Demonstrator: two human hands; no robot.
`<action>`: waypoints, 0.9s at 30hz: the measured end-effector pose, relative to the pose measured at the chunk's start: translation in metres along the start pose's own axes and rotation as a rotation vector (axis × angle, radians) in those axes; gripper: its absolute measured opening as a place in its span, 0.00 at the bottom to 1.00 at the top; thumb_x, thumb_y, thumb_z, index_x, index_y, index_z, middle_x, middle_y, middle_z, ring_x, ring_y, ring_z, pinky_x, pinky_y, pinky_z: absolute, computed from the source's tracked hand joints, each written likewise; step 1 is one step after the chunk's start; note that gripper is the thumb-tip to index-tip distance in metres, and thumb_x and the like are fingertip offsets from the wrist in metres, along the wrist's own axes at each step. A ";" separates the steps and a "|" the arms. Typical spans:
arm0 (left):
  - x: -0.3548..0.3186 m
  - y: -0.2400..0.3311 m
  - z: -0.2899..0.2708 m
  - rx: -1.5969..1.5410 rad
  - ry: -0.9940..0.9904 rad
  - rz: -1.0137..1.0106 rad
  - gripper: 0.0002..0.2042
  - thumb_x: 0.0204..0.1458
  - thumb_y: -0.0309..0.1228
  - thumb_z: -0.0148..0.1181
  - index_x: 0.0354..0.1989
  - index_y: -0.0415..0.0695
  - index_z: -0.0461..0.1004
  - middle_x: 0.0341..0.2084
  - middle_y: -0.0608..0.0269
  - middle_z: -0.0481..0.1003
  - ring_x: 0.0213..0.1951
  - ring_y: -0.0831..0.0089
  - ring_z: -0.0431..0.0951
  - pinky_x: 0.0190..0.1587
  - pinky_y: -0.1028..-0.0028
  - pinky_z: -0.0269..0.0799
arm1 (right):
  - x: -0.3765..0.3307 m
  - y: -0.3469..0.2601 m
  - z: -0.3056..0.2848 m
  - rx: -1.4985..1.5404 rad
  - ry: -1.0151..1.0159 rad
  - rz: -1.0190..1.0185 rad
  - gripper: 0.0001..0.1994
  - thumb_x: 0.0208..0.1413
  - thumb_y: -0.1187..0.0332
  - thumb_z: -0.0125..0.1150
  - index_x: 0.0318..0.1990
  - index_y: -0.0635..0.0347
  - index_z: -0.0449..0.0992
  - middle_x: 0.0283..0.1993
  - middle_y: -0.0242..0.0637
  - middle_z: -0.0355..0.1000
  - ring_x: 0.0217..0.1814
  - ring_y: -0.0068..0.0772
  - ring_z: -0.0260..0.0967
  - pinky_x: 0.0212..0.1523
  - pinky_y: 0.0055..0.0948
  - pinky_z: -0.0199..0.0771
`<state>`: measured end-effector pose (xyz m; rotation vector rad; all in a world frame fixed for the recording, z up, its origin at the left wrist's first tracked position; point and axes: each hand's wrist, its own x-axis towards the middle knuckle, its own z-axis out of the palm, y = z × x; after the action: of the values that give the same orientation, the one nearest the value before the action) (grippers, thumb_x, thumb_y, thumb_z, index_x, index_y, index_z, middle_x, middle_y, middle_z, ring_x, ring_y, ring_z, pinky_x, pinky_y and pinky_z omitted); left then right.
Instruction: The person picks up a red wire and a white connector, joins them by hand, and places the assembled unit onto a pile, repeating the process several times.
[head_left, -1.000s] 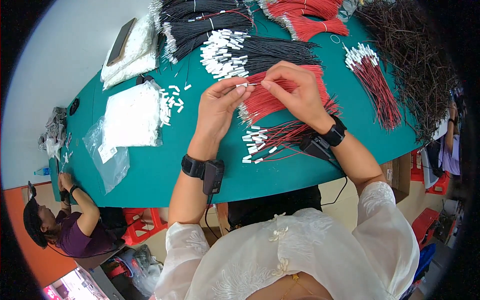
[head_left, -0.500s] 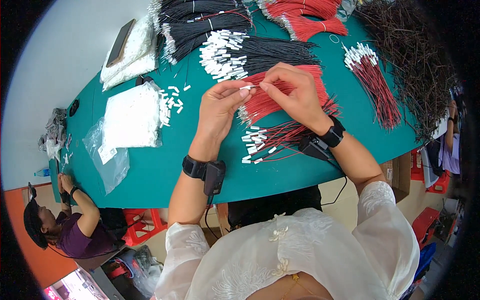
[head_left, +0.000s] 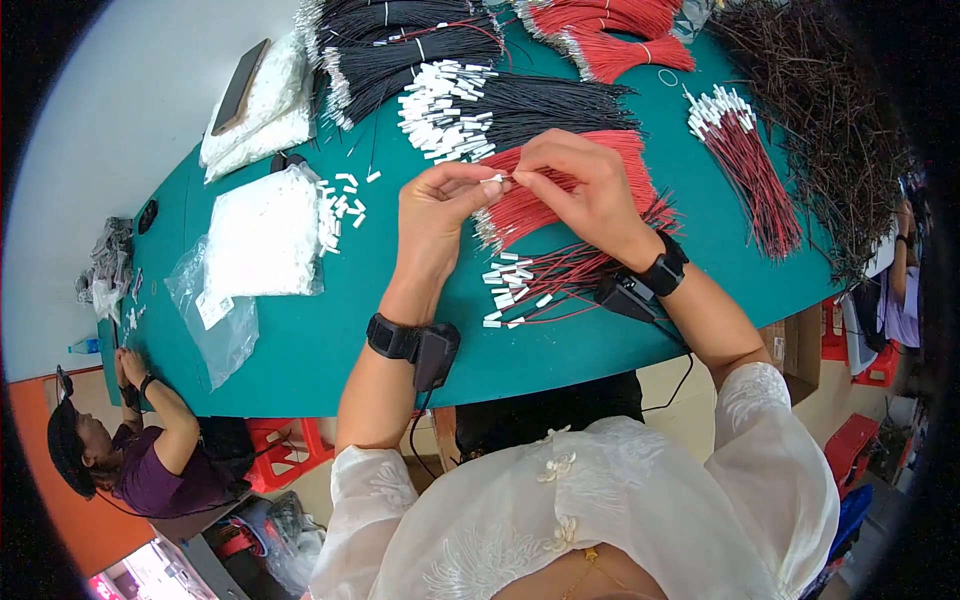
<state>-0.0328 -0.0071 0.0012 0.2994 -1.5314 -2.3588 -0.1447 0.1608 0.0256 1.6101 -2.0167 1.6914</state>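
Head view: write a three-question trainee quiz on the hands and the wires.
1. True or false: the left hand and right hand meet over the loose red wires.
2. What lies nearest the table's near edge? A) red wires with white connectors B) black wire bundle C) brown wire tangle
3. What colour is the small connector pinched at the left fingertips?

Key: 1 true; 2 A; 3 white.

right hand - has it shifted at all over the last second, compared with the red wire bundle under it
No. The right hand sits over the same part of the red wire bundle as before, fingertips meeting the left hand at a small white connector.
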 end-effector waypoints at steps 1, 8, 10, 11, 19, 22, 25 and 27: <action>0.000 0.000 0.000 0.013 0.000 0.004 0.08 0.51 0.15 0.67 0.39 0.33 0.80 0.37 0.50 0.83 0.41 0.67 0.84 0.48 0.72 0.81 | 0.000 0.000 0.000 0.000 -0.009 0.008 0.04 0.53 0.79 0.66 0.36 0.67 0.79 0.38 0.42 0.77 0.40 0.38 0.77 0.40 0.31 0.76; 0.000 0.001 0.002 0.102 0.014 0.044 0.09 0.50 0.14 0.67 0.40 0.33 0.80 0.37 0.52 0.83 0.40 0.70 0.84 0.47 0.74 0.80 | -0.001 0.000 0.001 -0.031 -0.021 0.028 0.04 0.54 0.79 0.66 0.36 0.67 0.78 0.37 0.42 0.77 0.40 0.38 0.77 0.40 0.31 0.76; 0.000 0.001 0.002 0.107 0.009 0.056 0.09 0.50 0.14 0.68 0.40 0.33 0.80 0.37 0.52 0.83 0.40 0.71 0.84 0.47 0.75 0.80 | 0.000 0.001 0.000 -0.015 -0.016 0.047 0.04 0.53 0.79 0.65 0.36 0.67 0.78 0.37 0.42 0.77 0.40 0.39 0.77 0.40 0.31 0.75; 0.000 0.001 0.003 0.112 0.012 0.058 0.09 0.50 0.14 0.68 0.40 0.33 0.80 0.37 0.52 0.83 0.40 0.71 0.84 0.47 0.75 0.80 | 0.000 0.000 0.001 -0.015 -0.017 0.046 0.04 0.53 0.79 0.65 0.36 0.67 0.78 0.37 0.42 0.77 0.40 0.39 0.77 0.40 0.31 0.75; -0.001 0.001 0.003 0.141 0.022 0.042 0.08 0.50 0.15 0.68 0.39 0.33 0.81 0.37 0.53 0.83 0.40 0.72 0.84 0.47 0.75 0.80 | -0.001 0.002 0.001 -0.040 -0.028 0.041 0.04 0.54 0.79 0.65 0.36 0.67 0.77 0.37 0.42 0.77 0.40 0.39 0.77 0.40 0.31 0.75; -0.001 0.001 0.002 0.147 0.019 0.038 0.08 0.50 0.14 0.67 0.39 0.33 0.81 0.37 0.53 0.83 0.40 0.72 0.84 0.47 0.76 0.80 | -0.001 0.000 0.001 0.013 -0.051 0.055 0.03 0.54 0.79 0.64 0.36 0.67 0.77 0.37 0.42 0.77 0.40 0.39 0.77 0.41 0.31 0.75; -0.002 0.000 0.004 0.179 0.008 0.068 0.08 0.50 0.14 0.67 0.39 0.33 0.81 0.37 0.53 0.83 0.40 0.72 0.84 0.47 0.76 0.80 | -0.001 0.001 0.003 -0.009 -0.040 0.040 0.03 0.54 0.79 0.65 0.36 0.67 0.78 0.37 0.42 0.77 0.40 0.39 0.77 0.40 0.31 0.76; -0.003 -0.001 0.005 0.181 0.007 0.075 0.08 0.50 0.14 0.67 0.39 0.33 0.81 0.37 0.53 0.83 0.40 0.72 0.84 0.47 0.76 0.80 | -0.001 0.002 0.004 -0.020 -0.034 0.033 0.03 0.54 0.79 0.65 0.36 0.67 0.78 0.37 0.42 0.77 0.40 0.39 0.77 0.40 0.30 0.76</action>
<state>-0.0318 -0.0017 0.0023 0.2855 -1.7255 -2.1639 -0.1437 0.1586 0.0219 1.6194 -2.0800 1.6599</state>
